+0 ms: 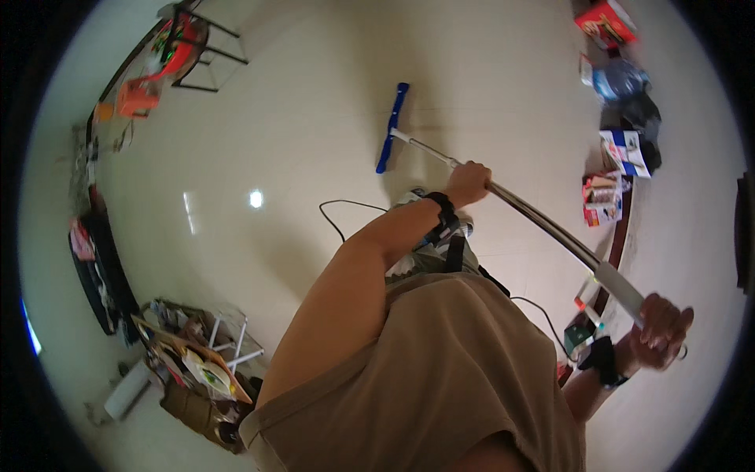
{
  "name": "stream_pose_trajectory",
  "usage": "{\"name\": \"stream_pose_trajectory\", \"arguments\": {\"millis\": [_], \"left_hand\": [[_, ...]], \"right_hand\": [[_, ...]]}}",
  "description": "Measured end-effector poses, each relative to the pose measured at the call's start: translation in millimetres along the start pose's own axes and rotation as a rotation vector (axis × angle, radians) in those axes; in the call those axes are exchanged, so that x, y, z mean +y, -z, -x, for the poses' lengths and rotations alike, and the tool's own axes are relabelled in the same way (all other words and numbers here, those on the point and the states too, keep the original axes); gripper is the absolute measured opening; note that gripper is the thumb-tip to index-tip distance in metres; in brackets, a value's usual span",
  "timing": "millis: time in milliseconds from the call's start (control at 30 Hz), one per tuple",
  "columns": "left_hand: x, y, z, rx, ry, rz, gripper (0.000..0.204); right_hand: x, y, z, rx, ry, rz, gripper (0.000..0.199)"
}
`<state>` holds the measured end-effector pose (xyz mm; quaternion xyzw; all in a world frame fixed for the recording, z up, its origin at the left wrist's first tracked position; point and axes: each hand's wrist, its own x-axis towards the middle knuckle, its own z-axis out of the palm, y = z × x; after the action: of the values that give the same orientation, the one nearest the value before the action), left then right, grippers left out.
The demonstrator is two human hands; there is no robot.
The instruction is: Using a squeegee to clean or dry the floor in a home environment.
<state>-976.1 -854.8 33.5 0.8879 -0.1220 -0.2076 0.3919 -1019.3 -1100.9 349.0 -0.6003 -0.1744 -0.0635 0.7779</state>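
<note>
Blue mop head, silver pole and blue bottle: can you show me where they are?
Blue mop head (393,118): head view, near the middle of its long bar.
Silver pole (543,223): head view, on its bare shaft.
Blue bottle (619,80): head view, on its side.

From the left side of the brown shirt (460,362), the bare left arm (322,307) bends at the elbow and reaches forward and inward, its black-banded left wrist (444,218) and left hand (469,182) lying ahead of the shirt's front edge, back of the hand showing and fingers curled round in a closed grip. The right forearm (586,400) emerges beside the shirt's right edge and angles outward and forward, a black band also circling the right wrist (604,362). Well out to the shirt's right, the right hand (662,330) is clenched, its bent fingers bunched together.
</note>
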Motion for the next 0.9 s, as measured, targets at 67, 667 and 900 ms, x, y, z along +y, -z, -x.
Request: {"name": "stream_pose_trajectory", "arguments": {"millis": [67, 667, 900], "left_hand": [[-34.0, 18.5, 23.0, 0.185, 0.171, -0.083, 0.012], [-250.4, 11.4, 221.0, 0.915, 0.596, 0.05, 0.008], [-142.6, -60.8, 170.3, 0.521, 0.385, -0.041, 0.011]], "right_hand": [[31.6, -21.1, -24.5, -0.13, -0.025, -0.146, 0.018], [172.9, -202.1, -4.1, -0.642, -0.458, -0.316, 0.017], [81.0, -78.4, 85.6, -0.333, -0.17, 0.05, 0.016]]}}
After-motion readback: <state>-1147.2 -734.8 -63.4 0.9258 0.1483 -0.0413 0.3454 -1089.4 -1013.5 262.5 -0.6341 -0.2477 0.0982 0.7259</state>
